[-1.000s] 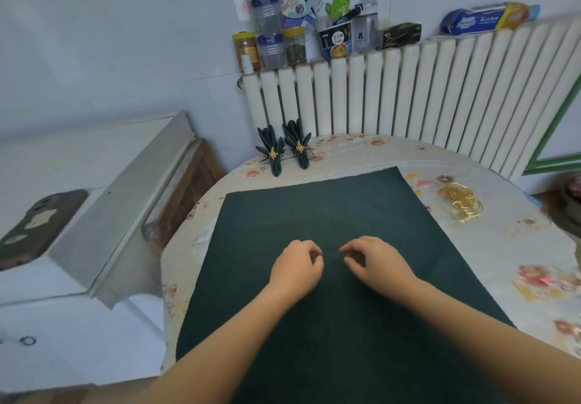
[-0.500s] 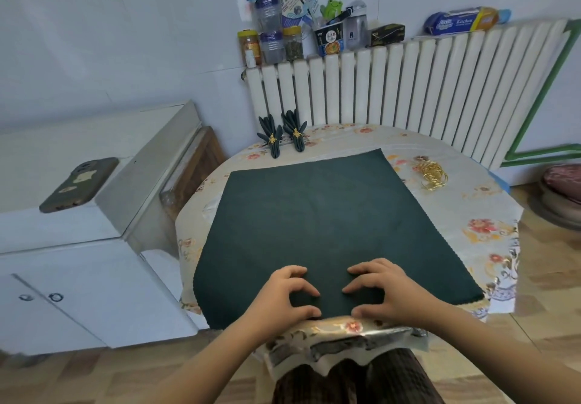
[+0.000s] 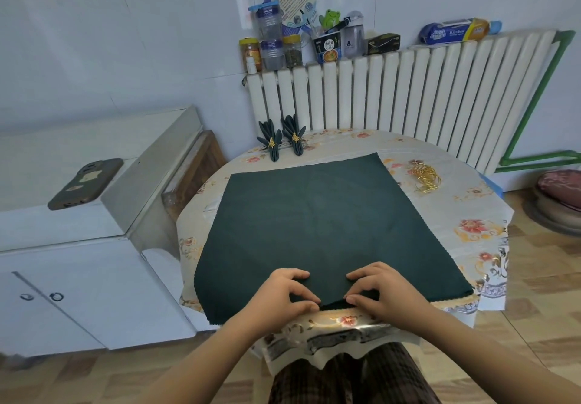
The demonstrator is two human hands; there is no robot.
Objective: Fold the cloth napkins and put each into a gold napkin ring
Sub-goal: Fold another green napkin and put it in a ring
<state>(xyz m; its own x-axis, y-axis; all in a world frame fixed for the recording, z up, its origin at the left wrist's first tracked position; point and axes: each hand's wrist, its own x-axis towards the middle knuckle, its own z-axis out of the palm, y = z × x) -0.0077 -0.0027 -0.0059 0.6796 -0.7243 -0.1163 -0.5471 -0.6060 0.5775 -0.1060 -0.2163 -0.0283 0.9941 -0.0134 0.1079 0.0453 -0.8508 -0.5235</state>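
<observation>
Now both hands, the left hand [image 3: 284, 293] and right hand [image 3: 382, 292], pinch the green napkin [image 3: 327, 221] at the table's [image 3: 481, 215] near edge, apparently starting the first fold; next, lift that hem evenly away.

We see white tiled walls [image 3: 125, 42], a white ribbed radiator [image 3: 408, 95] topped with jars and boxes, a white cabinet [image 3: 78, 284] at left, a green pipe [image 3: 540, 158], and a tan tiled floor [image 3: 540, 293].
</observation>
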